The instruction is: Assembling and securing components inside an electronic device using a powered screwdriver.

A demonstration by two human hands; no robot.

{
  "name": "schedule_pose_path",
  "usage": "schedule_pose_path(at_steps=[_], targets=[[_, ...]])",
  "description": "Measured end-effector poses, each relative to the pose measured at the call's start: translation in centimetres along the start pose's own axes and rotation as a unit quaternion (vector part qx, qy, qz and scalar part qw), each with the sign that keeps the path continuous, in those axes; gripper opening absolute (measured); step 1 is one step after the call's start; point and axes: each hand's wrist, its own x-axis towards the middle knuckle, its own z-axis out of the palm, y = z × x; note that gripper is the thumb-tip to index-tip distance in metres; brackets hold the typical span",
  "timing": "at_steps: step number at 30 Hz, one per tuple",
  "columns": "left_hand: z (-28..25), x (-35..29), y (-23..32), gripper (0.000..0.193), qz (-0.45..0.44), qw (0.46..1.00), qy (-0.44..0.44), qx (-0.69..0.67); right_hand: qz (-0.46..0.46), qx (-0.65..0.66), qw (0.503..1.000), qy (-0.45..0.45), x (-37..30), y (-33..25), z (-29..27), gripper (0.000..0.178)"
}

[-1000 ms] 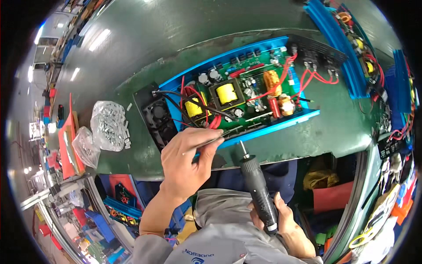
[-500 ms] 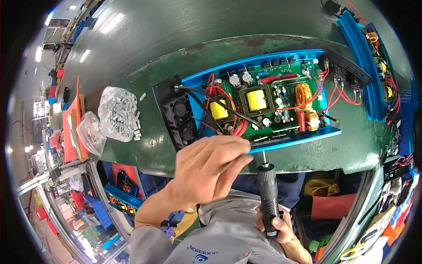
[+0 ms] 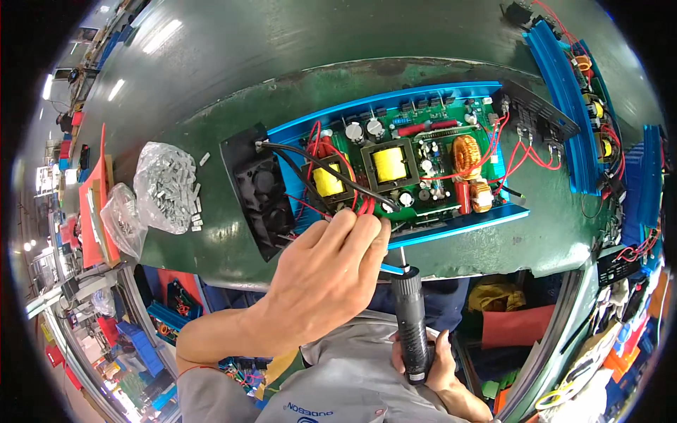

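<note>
In front of me lies a blue metal housing [image 3: 460, 229] with a green circuit board, yellow-wrapped transformers [image 3: 390, 163], a copper-coloured coil [image 3: 466, 156] and red and black wires. My left hand [image 3: 328, 264] reaches over the housing's near edge, fingers bent and close together beside the red wires. Its fingertips are partly hidden, so what they hold cannot be made out. A narrow blue strip [image 3: 390, 268] shows between this hand and the screwdriver. My right hand [image 3: 438, 363] is closed around a black electric screwdriver [image 3: 411, 317], upright with its bit by the housing's near side.
A clear bag [image 3: 166, 189] of small grey pieces stands left on the green table [image 3: 211, 250], with a smaller bag [image 3: 125, 222] beside it. Black fans [image 3: 262, 185] sit at the housing's left end. Another blue housing [image 3: 564, 106] lies at the right.
My left hand has opened out of its raised pinch somewhat and moved down onto the housing's near edge. The view has shifted slightly; the screwdriver remains in my right hand.
</note>
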Motion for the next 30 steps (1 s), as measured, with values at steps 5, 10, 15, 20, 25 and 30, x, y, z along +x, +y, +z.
schedule_pose_path(at_steps=[5,10,15,20,25,30], targets=[[-0.1,0.1,0.4,0.039,-0.016,1.000,-0.001,0.009,-0.036,-0.067,0.997,0.015,-0.2,0.1,0.1,0.106],[-0.4,0.4,0.5,0.038,-0.022,1.000,-0.017,0.007,-0.049,-0.098,0.993,0.052,-0.2,0.2,0.4,0.100],[-0.6,0.8,0.2,0.036,-0.002,0.998,-0.038,-0.045,-0.037,-0.135,0.989,0.048,0.0,-0.1,-0.1,0.099],[-0.8,1.0,0.0,0.041,0.008,0.997,-0.059,-0.051,0.072,0.147,0.981,-0.103,0.8,0.9,-1.1,0.103],[-0.2,-0.8,-0.5,0.031,-0.068,0.984,0.119,-0.118,-0.056,-0.113,0.990,0.055,0.3,0.3,-2.8,0.099],[-0.3,-5.8,-2.6,0.027,-0.465,0.824,0.283,-0.156,-0.246,-0.076,0.929,0.266,-2.2,1.0,-7.9,0.083]])
